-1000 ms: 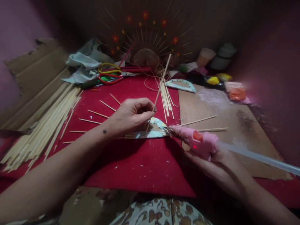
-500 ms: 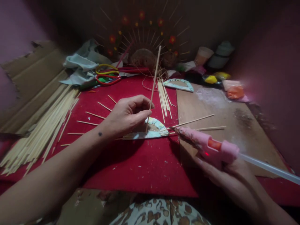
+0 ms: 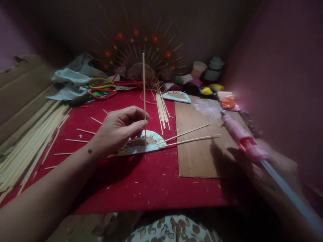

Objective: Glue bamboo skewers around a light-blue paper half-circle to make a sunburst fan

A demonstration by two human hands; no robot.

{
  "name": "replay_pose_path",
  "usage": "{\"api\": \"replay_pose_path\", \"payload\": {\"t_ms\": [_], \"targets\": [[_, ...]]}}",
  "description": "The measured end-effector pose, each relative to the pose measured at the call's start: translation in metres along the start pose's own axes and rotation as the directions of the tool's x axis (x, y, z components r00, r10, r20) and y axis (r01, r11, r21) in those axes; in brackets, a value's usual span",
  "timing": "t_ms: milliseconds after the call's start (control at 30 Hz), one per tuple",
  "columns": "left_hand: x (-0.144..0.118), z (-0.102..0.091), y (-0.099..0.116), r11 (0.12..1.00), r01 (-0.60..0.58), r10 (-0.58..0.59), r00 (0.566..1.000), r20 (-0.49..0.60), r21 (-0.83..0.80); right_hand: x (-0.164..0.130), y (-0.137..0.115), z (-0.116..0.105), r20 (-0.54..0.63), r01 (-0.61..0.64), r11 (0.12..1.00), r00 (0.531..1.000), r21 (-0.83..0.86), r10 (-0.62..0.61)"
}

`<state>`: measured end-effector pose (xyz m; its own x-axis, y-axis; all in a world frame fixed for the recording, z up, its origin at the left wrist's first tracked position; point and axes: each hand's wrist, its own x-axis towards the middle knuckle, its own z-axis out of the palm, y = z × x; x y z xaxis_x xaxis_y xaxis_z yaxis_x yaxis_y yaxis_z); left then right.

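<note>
My left hand [image 3: 121, 126] sits just left of centre in the frame, pinching a thin wooden stick [image 3: 144, 90] between thumb and forefinger so that it stands close to upright, its lower end planted on the half-round paper piece [image 3: 147, 143] lying flat on the red cloth [image 3: 141, 181]; I judge the upright hold keeps the foot of the stick steady on one spot of the piece while the rest of the hand arches over it without pressing it down. Two more sticks [image 3: 189, 136] already lie fanned out from the right edge of the half-round piece, their free ends resting on the brown board [image 3: 196, 158] at centre right, which looks placed there as a work surface beside the cloth. My right hand [image 3: 262, 168] is low at the right edge, dim and blurred, closed around the pink glue gun [image 3: 239, 136]; its nozzle points up and away toward the upper right, well apart from the stick, with the clear glue rod [image 3: 290, 191] trailing toward the lower right corner. A small bundle of cut sticks [image 3: 161, 109] lies just above the half-round piece, within easy reach, and a long heap of raw sticks [image 3: 30, 141] runs down the left side. Scissors [image 3: 106, 89] with red and yellow handles lie at upper centre-left beside a crumpled cloth [image 3: 70, 84].
</note>
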<state>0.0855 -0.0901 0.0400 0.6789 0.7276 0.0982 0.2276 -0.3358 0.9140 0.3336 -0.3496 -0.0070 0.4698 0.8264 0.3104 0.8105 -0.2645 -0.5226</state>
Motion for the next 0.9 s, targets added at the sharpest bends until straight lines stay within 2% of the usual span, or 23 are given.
{"api": "replay_pose_path", "payload": {"t_ms": [33,100,167,267,367,433,500,567,600,667,733,767,833,900], "targets": [[0.0,0.0,0.0,1.0,-0.003,0.003,1.0,0.005,-0.001,0.003,0.006,-0.002,-0.062,-0.009,0.98,0.998,-0.199,-0.003],[-0.001,0.0,0.001,1.0,-0.005,0.005,1.0,0.016,-0.003,0.009,0.015,-0.004,-0.108,0.024,0.86,0.99,-0.509,-0.091],[-0.001,-0.001,0.0,1.0,-0.004,0.004,1.0,0.022,0.001,0.013,0.022,-0.004,-0.053,0.101,0.775,0.984,-0.624,-0.17],[-0.001,-0.001,0.0,1.0,0.003,-0.003,1.0,0.02,0.02,0.015,0.035,-0.007,-0.008,0.1,0.766,0.991,-0.635,-0.136],[0.0,0.0,0.0,1.0,0.003,-0.004,1.0,0.015,0.016,0.014,0.045,-0.016,0.099,0.11,0.859,0.993,-0.499,-0.069],[0.0,0.001,0.0,1.0,0.002,-0.002,1.0,0.02,-0.009,0.013,0.04,-0.023,0.144,0.123,0.888,0.987,-0.444,-0.065],[-0.001,0.002,0.001,1.0,-0.004,0.005,0.999,0.041,-0.027,0.015,0.022,-0.028,0.11,0.135,0.87,0.99,-0.475,-0.094],[-0.002,0.003,0.004,0.999,-0.017,0.02,0.996,0.09,-0.034,0.019,-0.009,-0.027,0.007,0.154,0.862,0.985,-0.484,-0.172],[-0.003,0.004,0.007,0.999,-0.027,0.032,0.992,0.12,-0.04,0.023,-0.028,-0.024,-0.031,0.215,0.88,0.967,-0.423,-0.251],[-0.004,0.007,0.014,0.997,-0.053,0.062,0.984,0.165,-0.059,0.033,-0.067,-0.013,-0.068,0.358,0.919,0.926,-0.166,-0.372],[-0.002,0.009,0.023,0.996,-0.058,0.069,0.981,0.179,-0.065,0.045,-0.1,0.002,0.088,0.391,0.917,0.913,0.081,-0.397],[0.0,0.01,0.027,0.997,-0.047,0.058,0.98,0.189,-0.062,0.052,-0.112,0.01,0.091,0.419,0.899,0.898,0.124,-0.431],[0.006,0.011,0.033,0.998,0.019,-0.002,0.967,0.256,-0.065,0.065,-0.125,0.026,0.043,0.56,0.827,0.826,0.051,-0.562],[0.014,0.011,0.032,0.985,0.123,-0.07,0.924,0.375,-0.119,0.075,-0.127,0.038,0.031,0.708,0.701,0.705,-0.089,-0.708]]}}
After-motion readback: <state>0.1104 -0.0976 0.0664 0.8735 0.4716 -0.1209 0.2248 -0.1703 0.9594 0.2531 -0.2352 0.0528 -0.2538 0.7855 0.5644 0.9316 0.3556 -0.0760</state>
